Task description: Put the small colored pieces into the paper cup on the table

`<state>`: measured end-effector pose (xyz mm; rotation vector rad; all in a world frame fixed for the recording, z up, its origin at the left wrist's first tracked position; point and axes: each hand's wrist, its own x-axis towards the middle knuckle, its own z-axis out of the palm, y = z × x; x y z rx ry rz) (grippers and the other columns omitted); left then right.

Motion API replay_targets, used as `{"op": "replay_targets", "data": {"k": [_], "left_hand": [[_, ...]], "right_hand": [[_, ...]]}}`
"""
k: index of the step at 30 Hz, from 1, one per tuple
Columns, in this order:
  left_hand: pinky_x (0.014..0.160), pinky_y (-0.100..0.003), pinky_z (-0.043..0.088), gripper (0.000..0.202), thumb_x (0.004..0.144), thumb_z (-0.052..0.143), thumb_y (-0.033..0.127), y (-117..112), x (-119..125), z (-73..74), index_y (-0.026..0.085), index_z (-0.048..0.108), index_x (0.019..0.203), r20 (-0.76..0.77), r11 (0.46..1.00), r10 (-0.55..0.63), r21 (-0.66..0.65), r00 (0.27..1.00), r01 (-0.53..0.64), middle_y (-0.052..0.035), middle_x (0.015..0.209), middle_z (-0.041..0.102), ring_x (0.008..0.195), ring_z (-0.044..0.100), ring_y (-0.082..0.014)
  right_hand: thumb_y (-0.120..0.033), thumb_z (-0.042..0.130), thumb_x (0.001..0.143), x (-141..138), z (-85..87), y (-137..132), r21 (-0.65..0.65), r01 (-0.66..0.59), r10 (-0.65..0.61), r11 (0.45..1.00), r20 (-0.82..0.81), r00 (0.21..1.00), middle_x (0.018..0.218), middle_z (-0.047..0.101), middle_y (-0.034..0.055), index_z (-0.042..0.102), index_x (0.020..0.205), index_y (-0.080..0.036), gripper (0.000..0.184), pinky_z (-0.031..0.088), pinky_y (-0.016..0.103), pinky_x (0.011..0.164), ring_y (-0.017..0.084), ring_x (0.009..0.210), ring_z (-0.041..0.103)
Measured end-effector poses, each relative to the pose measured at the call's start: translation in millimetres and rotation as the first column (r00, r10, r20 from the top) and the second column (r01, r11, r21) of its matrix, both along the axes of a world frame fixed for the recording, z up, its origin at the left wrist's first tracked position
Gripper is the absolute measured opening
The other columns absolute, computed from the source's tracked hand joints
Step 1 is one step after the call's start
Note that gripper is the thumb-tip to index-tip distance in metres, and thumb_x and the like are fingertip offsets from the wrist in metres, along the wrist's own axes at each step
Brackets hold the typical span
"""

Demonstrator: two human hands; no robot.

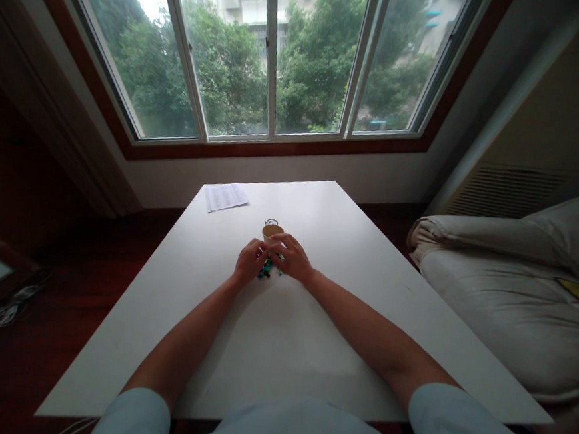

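Observation:
Both my hands meet at the middle of a white table [186,299]. My left hand [249,261] and my right hand [292,257] have their fingers curled together over a small heap of blue and green pieces [266,269]. What the fingertips pinch is too small to name. A small brown cup [272,231] stands just beyond the hands, touching neither that I can see. A dark wire ring [270,222] lies behind the cup.
A printed sheet of paper [225,196] lies at the table's far left corner. A bed with pale bedding [515,279] runs along the right side. A wide window [267,58] fills the far wall. Cables [6,309] lie on the dark floor at left.

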<state>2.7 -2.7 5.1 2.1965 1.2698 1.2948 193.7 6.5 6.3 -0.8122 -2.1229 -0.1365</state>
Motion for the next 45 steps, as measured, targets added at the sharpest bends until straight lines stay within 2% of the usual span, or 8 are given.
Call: {"op": "replay_targets", "data": {"k": [15,22,35,41,45], "left_hand": [[0.067,-0.024,0.045,0.010,0.090,0.055,0.026,1.6,-0.1,-4.0,0.020,0.062,0.094,0.008,1.000,0.004,-0.002,1.000,-0.004,-0.0001,0.085,0.060,0.067,0.053,-0.0099],[0.065,-0.023,0.046,0.011,0.091,0.055,0.027,2.9,-0.6,-6.8,0.021,0.063,0.092,-0.021,0.998,-0.009,-0.055,1.000,0.008,-0.0001,0.084,0.062,0.067,0.054,-0.0105],[0.069,-0.027,0.046,0.010,0.086,0.059,0.025,11.9,-11.1,-17.2,0.021,0.067,0.082,-0.260,0.991,0.069,-0.094,0.963,-0.096,-0.0019,0.084,0.063,0.072,0.057,-0.0131],[0.074,-0.029,0.046,0.012,0.087,0.057,0.023,10.7,-11.2,-14.2,0.021,0.069,0.085,-0.307,0.994,0.078,-0.048,0.948,-0.098,-0.0035,0.087,0.063,0.079,0.057,-0.0155],[0.081,-0.031,0.045,0.013,0.088,0.057,0.023,10.3,-13.0,-12.5,0.022,0.069,0.086,-0.359,0.986,0.146,-0.026,0.922,-0.166,-0.0050,0.089,0.062,0.087,0.057,-0.0182]], "right_hand": [[-0.025,0.058,0.093,-0.9,-0.4,1.1,0.042,0.008,-0.007,0.999,-0.018,1.000,0.127,0.058,0.0077,0.070,0.099,-0.025,0.013,0.049,0.044,0.101,0.025,0.118,0.053],[-0.026,0.058,0.093,0.1,0.3,-0.6,0.033,0.015,-0.015,0.999,-0.020,1.000,0.127,0.058,0.0087,0.069,0.096,-0.024,0.012,0.048,0.044,0.102,0.025,0.119,0.052],[-0.023,0.056,0.092,0.6,1.3,-1.3,-0.006,0.034,-0.034,0.999,-0.054,0.998,0.129,0.056,0.0084,0.067,0.097,-0.024,0.012,0.047,0.046,0.104,0.025,0.122,0.050],[-0.024,0.055,0.093,0.6,1.4,-1.2,0.000,0.023,-0.023,1.000,-0.064,0.998,0.129,0.057,0.0090,0.067,0.097,-0.023,0.013,0.047,0.046,0.104,0.026,0.121,0.050],[-0.024,0.054,0.094,0.1,1.0,-1.1,0.000,0.021,-0.021,1.000,-0.067,0.998,0.128,0.057,0.0091,0.067,0.097,-0.023,0.014,0.047,0.046,0.104,0.026,0.121,0.050]]}}
